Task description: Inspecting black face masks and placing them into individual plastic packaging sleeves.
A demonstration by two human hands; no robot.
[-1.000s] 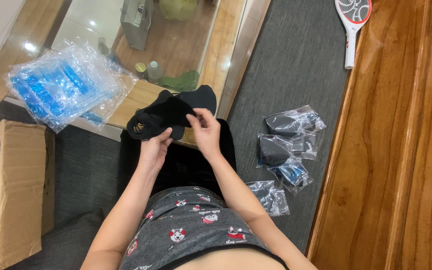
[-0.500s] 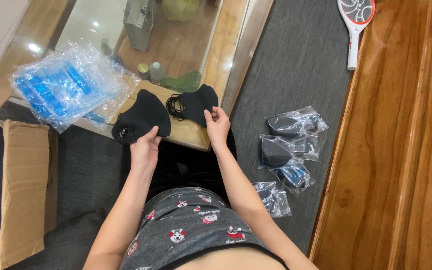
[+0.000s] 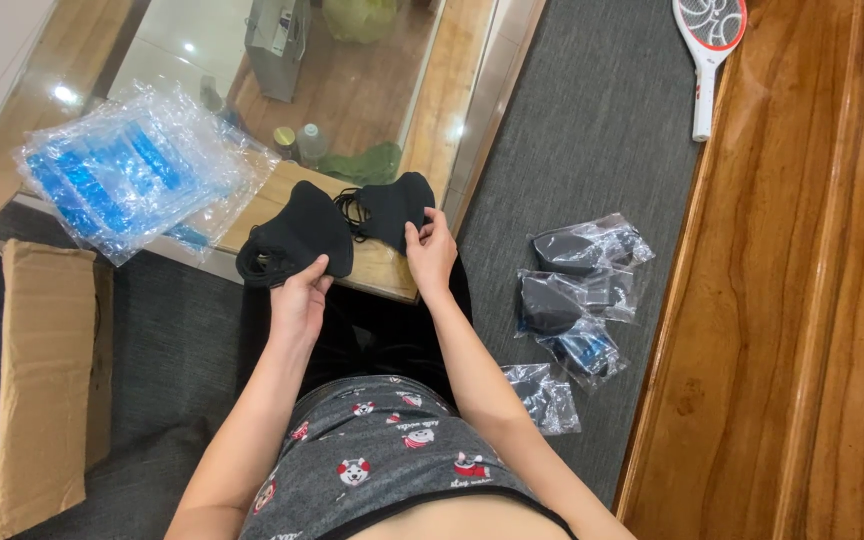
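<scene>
Two black face masks are held apart over the edge of a low glass-topped table (image 3: 382,275). My left hand (image 3: 299,295) grips the lower edge of the left mask (image 3: 292,235), which shows its ear loops at the left end. My right hand (image 3: 430,250) pinches the right mask (image 3: 392,205), whose loops bunch between the two masks. Both hands sit side by side, a short gap between them.
A pile of clear and blue plastic bags (image 3: 127,180) lies on the table's left. Several bagged black masks (image 3: 577,285) lie on the grey carpet to the right. A cardboard box (image 3: 37,380) stands at left, and an electric swatter racket (image 3: 707,40) lies at the top right by a wooden surface.
One second ago both hands held the masks together as one bundle. They have since pulled apart, the left mask going left and the right mask staying to the right.
</scene>
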